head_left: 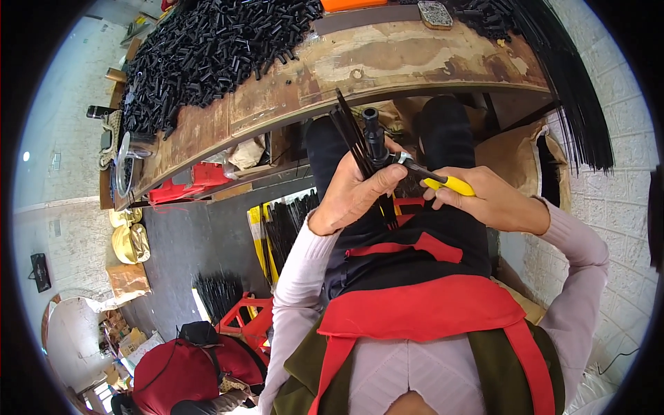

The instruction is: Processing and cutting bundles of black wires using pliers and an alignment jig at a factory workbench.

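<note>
My left hand is closed around a black tubular fitting and a bunch of thin black rods, which look like umbrella ribs. The fitting stands roughly upright above the thumb, its round open end facing up. From the right, my right hand grips a yellow-handled tool that looks like pliers. Its metal head meets the work beside my left thumb; the exact contact is too small to make out. Both hands are above my lap, in front of the table edge.
A wooden table spans the front, with a large heap of black tubular parts at left. Long black rods hang over its right end, near a white brick wall. At lower left sits a person in red, beside a red plastic stool.
</note>
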The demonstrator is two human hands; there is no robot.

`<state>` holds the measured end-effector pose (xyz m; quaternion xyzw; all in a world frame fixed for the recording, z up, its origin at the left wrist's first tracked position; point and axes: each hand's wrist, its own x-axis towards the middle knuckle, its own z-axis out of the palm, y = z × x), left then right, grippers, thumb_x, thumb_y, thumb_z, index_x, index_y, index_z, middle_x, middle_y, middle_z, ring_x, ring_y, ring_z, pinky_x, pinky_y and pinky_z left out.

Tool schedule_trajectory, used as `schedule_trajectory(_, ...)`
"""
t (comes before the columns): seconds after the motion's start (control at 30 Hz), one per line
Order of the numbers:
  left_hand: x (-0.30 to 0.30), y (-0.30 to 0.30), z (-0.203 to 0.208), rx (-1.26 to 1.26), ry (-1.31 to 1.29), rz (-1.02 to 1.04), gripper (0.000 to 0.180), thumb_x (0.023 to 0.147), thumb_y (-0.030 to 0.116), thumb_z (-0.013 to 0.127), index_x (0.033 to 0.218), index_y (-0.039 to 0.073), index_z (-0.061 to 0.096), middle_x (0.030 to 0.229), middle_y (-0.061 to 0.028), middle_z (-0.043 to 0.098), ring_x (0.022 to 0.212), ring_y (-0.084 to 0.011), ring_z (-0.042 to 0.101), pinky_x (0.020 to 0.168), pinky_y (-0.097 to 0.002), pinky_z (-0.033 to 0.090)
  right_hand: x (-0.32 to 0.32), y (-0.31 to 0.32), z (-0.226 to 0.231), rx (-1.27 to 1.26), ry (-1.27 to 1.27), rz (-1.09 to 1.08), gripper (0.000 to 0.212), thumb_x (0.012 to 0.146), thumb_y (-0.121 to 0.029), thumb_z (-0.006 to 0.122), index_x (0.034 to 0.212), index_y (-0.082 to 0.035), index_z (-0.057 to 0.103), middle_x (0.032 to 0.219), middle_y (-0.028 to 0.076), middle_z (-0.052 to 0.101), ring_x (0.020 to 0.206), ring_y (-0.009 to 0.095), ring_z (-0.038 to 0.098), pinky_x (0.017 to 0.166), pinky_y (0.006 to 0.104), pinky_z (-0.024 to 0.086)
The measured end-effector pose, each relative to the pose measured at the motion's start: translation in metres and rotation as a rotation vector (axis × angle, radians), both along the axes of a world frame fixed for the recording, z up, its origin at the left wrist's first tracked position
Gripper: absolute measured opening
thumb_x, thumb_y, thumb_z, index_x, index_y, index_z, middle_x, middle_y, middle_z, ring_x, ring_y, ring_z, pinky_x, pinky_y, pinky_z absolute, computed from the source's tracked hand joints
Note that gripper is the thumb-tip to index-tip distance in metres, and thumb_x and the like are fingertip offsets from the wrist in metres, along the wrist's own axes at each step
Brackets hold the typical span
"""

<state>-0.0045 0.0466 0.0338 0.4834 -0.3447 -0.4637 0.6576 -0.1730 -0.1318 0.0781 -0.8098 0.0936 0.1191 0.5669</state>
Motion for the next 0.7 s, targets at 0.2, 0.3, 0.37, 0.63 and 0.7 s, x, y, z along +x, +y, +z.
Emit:
schedule_trajectory(0.2, -0.004, 0.0, 0.0, 0.007, 0.006, 0.015, 0.027, 0.095, 0.02, 0.067, 0.11, 0.002, 0.054, 0.079, 0.0025, 0.055, 0.068, -0.0046, 0.05, 0.061, -0.0205, 0.041, 0.002, -0.005, 0.023, -0.138, 0.143, 0.087, 0.027, 0.099, -0.021, 0.054, 0.112, 0.001, 0.059, 0.094, 0.01, 0.07, 0.084, 0.018, 0.068, 0.079, 0.0305, 0.049)
schedule_trajectory(0.3, -0.009, -0.003, 0.005, 0.005, -0.045, 0.072, 0.023, 0.094, 0.016, 0.067, 0.109, 0.003, 0.055, 0.079, 0.0033, 0.054, 0.067, -0.0043, 0.049, 0.06, -0.0201, 0.041, 0.001, -0.001, 0.03, -0.027, 0.145, 0.021, 0.024, 0.098, -0.021, 0.055, 0.106, 0.001, 0.059, 0.09, 0.009, 0.07, 0.08, 0.018, 0.067, 0.074, 0.0313, 0.05)
schedule_trajectory(0.37, -0.015, -0.001, 0.01, 0.042, -0.048, 0.116, 0.022, 0.093, 0.014, 0.067, 0.108, 0.003, 0.055, 0.081, 0.003, 0.054, 0.068, -0.0042, 0.049, 0.061, -0.02, 0.041, -0.001, 0.003, 0.034, -0.09, 0.211, -0.028, 0.022, 0.098, -0.022, 0.057, 0.102, -0.001, 0.059, 0.079, 0.01, 0.067, 0.07, 0.02, 0.064, 0.067, 0.0326, 0.049)
schedule_trajectory(0.63, 0.004, -0.01, -0.004, 0.135, 0.033, 0.101, 0.026, 0.09, 0.011, 0.066, 0.109, -0.001, 0.052, 0.075, -0.0034, 0.054, 0.064, -0.01, 0.05, 0.059, -0.024, 0.039, 0.018, -0.014, -0.005, -0.135, 0.057, 0.004, 0.028, 0.097, -0.029, 0.06, 0.1, -0.001, 0.058, 0.067, 0.018, 0.056, 0.061, 0.034, 0.059, 0.057, 0.0412, 0.041)
schedule_trajectory(0.7, 0.014, -0.02, -0.007, 0.133, 0.041, 0.158, 0.034, 0.091, 0.015, 0.067, 0.117, -0.002, 0.052, 0.073, -0.0014, 0.051, 0.062, -0.0098, 0.048, 0.059, -0.0236, 0.039, 0.028, -0.026, -0.011, -0.144, 0.067, 0.013, 0.025, 0.094, -0.025, 0.064, 0.099, -0.001, 0.058, 0.07, 0.018, 0.057, 0.068, 0.034, 0.061, 0.06, 0.0397, 0.044)
